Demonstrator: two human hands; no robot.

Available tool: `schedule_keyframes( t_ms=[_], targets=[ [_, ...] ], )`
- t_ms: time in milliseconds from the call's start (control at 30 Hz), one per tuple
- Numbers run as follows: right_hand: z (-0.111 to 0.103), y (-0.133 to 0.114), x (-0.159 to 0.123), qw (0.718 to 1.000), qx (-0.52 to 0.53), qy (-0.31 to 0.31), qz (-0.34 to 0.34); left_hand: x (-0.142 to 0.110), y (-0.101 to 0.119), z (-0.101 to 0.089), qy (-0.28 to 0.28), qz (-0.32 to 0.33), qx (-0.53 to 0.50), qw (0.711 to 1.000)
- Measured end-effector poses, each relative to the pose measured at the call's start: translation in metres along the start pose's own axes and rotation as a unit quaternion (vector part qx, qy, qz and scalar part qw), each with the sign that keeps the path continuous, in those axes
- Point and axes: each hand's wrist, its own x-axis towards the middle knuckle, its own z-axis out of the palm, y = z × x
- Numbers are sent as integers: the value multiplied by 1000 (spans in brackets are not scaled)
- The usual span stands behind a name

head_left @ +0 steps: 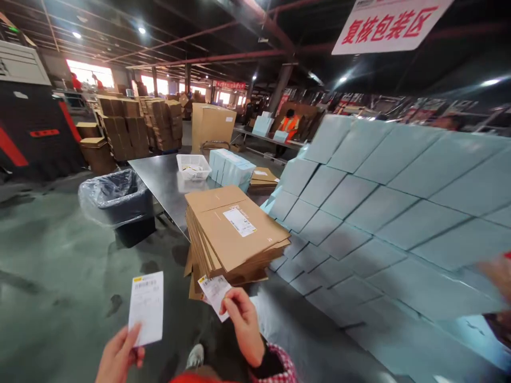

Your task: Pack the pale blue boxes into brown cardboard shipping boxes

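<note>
At the lower left, my left hand (122, 351) pinches a white shipping label (147, 303) with a yellow mark at its top, held up above the floor. My right hand (243, 322) grips a second shipping label (213, 292) between thumb and fingers, in front of the near edge of a stack of flattened cardboard boxes (215, 223). Another label (239, 221) lies on the top sheet of that stack. From this view I cannot tell whether the label in my right hand touches the cardboard.
The metal table (159, 173) carries a white basket (194, 166) and pale blue boxes (229, 166). A wall of pale blue boxes (359, 207) rises on the right. A lined trash bin (120, 197) stands left. Another person's blurred hand (497, 276) shows at the right edge.
</note>
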Motion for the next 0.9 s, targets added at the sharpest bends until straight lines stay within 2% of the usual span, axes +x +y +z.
schedule_keyframes(
  t_ms=[100,200,333,467,633,800,900],
  targets=[
    [-20,-11,36,993,-21,94,-65,36,50,14,-13,36,-19,999],
    [-29,-16,63,985,-10,153,-75,68,85,30,-24,49,-14,998],
    [-30,-16,87,977,-43,197,-68,115,106,42,-46,52,-8,998],
    [-27,-6,107,954,-121,271,-30,177,121,50,-83,32,-3,996],
    [-10,-2,117,898,-187,395,54,268,156,62,-140,2,17,990],
    [24,-28,107,810,-258,521,80,351,200,84,-200,-32,52,978],
    [38,-42,96,765,-266,579,91,390,213,104,-211,-35,58,975]
  ],
)
